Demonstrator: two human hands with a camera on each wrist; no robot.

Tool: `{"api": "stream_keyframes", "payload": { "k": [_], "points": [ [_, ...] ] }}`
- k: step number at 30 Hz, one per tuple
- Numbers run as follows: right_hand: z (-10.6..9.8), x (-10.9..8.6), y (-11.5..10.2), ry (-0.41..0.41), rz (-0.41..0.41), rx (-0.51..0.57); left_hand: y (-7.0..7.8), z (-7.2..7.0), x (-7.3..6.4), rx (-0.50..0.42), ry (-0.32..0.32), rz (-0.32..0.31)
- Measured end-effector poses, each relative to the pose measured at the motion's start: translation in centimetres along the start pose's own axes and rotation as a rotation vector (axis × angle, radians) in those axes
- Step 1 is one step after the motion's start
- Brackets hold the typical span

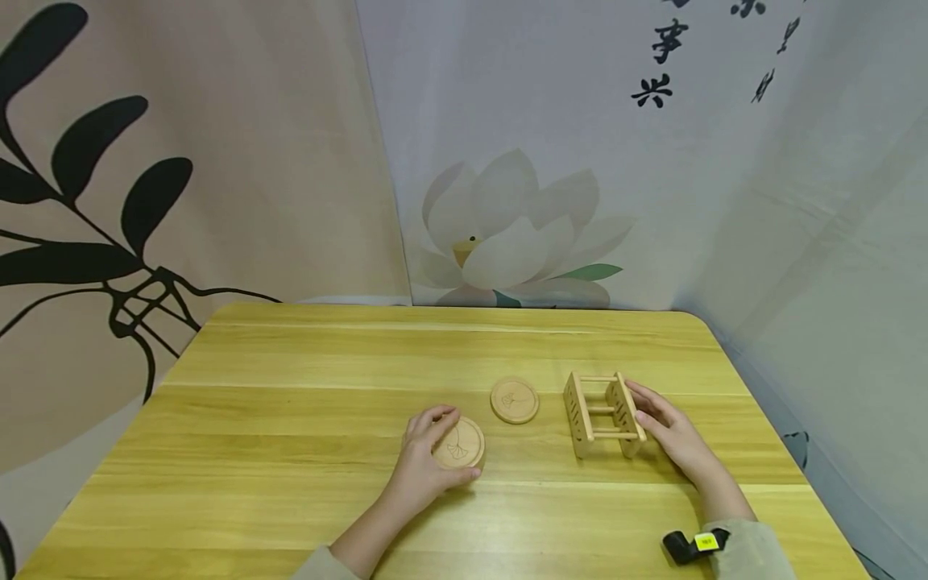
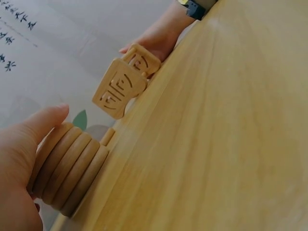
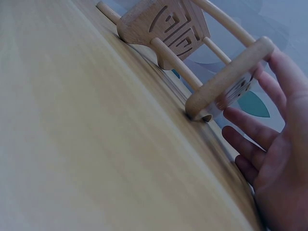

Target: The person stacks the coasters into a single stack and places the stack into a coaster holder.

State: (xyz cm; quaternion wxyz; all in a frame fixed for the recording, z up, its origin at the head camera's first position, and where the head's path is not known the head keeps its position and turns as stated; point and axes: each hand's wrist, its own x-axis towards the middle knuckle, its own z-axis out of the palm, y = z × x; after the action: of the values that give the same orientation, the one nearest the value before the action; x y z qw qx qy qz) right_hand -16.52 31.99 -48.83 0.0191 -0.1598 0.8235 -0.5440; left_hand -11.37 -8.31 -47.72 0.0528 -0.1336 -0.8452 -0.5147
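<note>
My left hand (image 1: 423, 470) grips a stack of round wooden coasters (image 1: 461, 443), thumb on the near side and fingers on the far side. In the left wrist view the stack (image 2: 67, 168) shows several discs lying flat on each other. A leaf-like line pattern marks the top one. One single coaster (image 1: 515, 401) lies flat just beyond the stack. To the right stands a wooden coaster rack (image 1: 578, 412) with two cut-out side panels joined by rods. My right hand (image 1: 676, 441) touches the rack's right panel from outside, its fingers loosely extended in the right wrist view (image 3: 288, 149).
Everything stands on a yellow wood-grain table (image 1: 304, 403). Behind it hangs a pale curtain (image 1: 783, 185) with a printed lotus and black characters. A black device with a yellow label (image 1: 696, 544) sits at the right sleeve.
</note>
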Motion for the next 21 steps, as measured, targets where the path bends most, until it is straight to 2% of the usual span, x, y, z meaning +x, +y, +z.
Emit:
{"api": "stream_keyframes", "payload": {
  "k": [11,21],
  "points": [
    [0.0,0.0,-0.1,0.003,0.004,0.006,0.9,-0.1,0.1,0.012,0.004,-0.011],
    [0.1,0.0,-0.4,0.0,-0.003,0.006,2.4,0.0,0.5,-0.023,0.022,0.022]
  ]
}}
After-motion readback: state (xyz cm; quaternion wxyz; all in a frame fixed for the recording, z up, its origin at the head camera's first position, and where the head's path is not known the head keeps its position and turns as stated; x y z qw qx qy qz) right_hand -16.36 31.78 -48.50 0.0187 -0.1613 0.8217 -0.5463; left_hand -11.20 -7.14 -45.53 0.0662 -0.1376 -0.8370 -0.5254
